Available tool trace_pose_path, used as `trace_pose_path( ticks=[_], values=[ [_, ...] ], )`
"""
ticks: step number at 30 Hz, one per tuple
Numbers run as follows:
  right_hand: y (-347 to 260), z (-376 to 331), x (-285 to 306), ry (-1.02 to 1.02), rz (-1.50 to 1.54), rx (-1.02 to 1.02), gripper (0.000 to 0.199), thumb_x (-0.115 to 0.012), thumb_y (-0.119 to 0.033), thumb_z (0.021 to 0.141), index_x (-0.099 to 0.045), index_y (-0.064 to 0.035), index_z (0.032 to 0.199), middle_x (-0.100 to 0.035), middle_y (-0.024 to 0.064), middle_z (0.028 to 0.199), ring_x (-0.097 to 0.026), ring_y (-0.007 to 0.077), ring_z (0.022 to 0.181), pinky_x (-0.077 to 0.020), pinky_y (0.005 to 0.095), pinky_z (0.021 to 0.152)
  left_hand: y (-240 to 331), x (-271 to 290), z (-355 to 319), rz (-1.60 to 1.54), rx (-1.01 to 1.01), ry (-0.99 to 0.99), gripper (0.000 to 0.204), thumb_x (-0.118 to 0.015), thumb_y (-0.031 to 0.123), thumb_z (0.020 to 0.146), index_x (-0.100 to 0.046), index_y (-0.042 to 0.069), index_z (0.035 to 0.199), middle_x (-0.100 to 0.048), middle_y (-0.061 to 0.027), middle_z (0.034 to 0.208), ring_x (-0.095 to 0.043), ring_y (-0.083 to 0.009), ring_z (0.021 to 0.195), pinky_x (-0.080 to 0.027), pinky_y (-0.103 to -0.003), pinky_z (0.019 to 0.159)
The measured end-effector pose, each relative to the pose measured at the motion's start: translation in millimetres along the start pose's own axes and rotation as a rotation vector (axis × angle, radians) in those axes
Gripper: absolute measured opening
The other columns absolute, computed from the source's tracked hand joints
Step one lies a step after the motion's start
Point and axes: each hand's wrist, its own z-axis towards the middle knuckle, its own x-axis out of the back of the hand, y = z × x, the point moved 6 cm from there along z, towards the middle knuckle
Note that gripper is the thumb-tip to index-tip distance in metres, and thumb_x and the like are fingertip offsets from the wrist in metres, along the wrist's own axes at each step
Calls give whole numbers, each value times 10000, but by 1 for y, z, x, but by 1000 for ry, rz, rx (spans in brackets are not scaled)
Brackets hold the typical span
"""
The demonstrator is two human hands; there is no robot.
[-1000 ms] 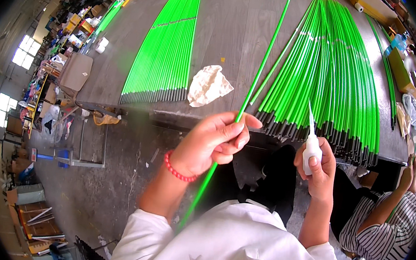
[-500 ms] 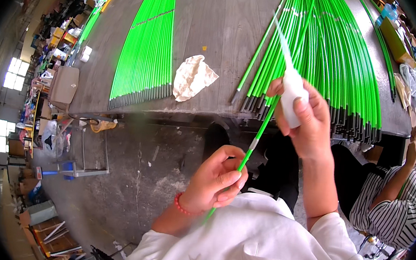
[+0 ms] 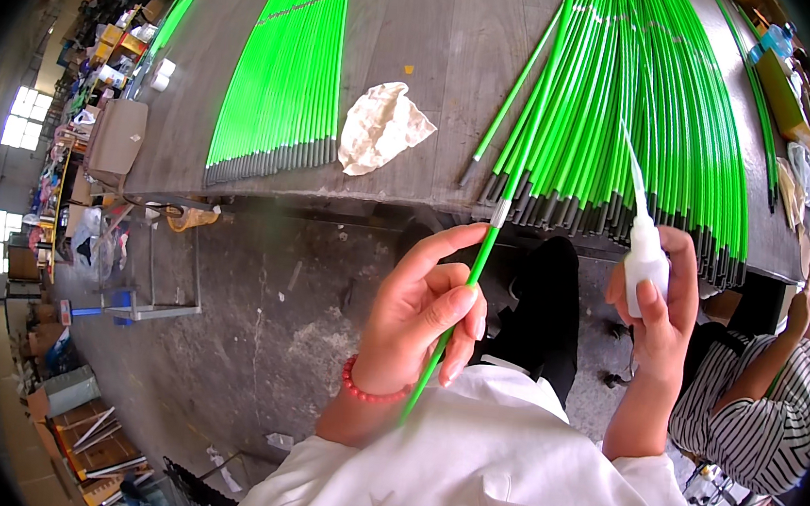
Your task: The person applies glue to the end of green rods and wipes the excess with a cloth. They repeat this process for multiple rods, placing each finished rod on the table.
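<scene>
My left hand (image 3: 423,315) pinches a thin green rod (image 3: 487,249) between thumb and fingers, its index finger reaching up along it. The rod slants up from my shirt, past a silver sleeve (image 3: 499,213), to the table's far side. In my right hand (image 3: 668,303) is a white squeeze bottle (image 3: 646,262) with a long thin nozzle, held upright and pointing up to the left, apart from the rod. Beyond both hands a fan of green rods (image 3: 622,128) with dark ends covers the right part of the table.
On the grey table (image 3: 417,30) lie a flat row of green rods (image 3: 285,85) and a crumpled cream cloth (image 3: 384,132). A person in a striped shirt (image 3: 751,403) sits at the right. A metal frame (image 3: 170,308) stands on the floor at left.
My right hand has moved right and down with the bottle, away from the rod. My left hand's index finger has stretched out, and the rod's sleeve now shows higher up.
</scene>
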Motion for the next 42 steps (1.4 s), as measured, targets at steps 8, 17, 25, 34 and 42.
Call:
trace_pose_path(
  ticks=[8,17,25,34,42],
  values=[
    [-20,-28,27,200,-211,79,570,-787,-377,662,-546,58,942,-603,104,825,-596,134,651,-470,223,598,-1,-9,1,282,-14,61,380,-491,51,911,-356,0,1262,-536,-71,732,-411,-42,407,-342,-166,357],
    [-42,-36,32,395,-295,445,619,-840,-449,563,-533,18,828,-553,72,672,-436,113,562,-306,225,503,2,-16,-5,498,-98,126,319,-511,44,901,-403,-6,1197,-519,-43,721,-410,-29,434,-337,-164,378],
    [-59,-49,29,318,-423,694,588,-804,-491,604,-499,-10,750,-426,6,548,-359,111,472,-239,237,429,-9,-15,-7,290,22,124,265,-528,37,893,-445,-11,1140,-505,-19,711,-409,-18,457,-334,-162,397],
    [-78,-45,-7,192,-781,775,591,-640,-589,735,-444,-33,686,-355,12,523,-326,131,430,-230,255,393,-14,-11,-10,233,40,151,195,-621,30,842,-458,17,950,-519,-8,730,-424,-4,477,-322,-157,389],
    [-82,-44,-17,88,-866,822,614,-633,-598,734,-450,-13,696,-353,14,518,-341,135,415,-236,256,372,-15,-8,-12,230,42,130,201,-635,39,835,-457,21,926,-521,-7,696,-434,-17,464,-323,-164,382]
  ],
)
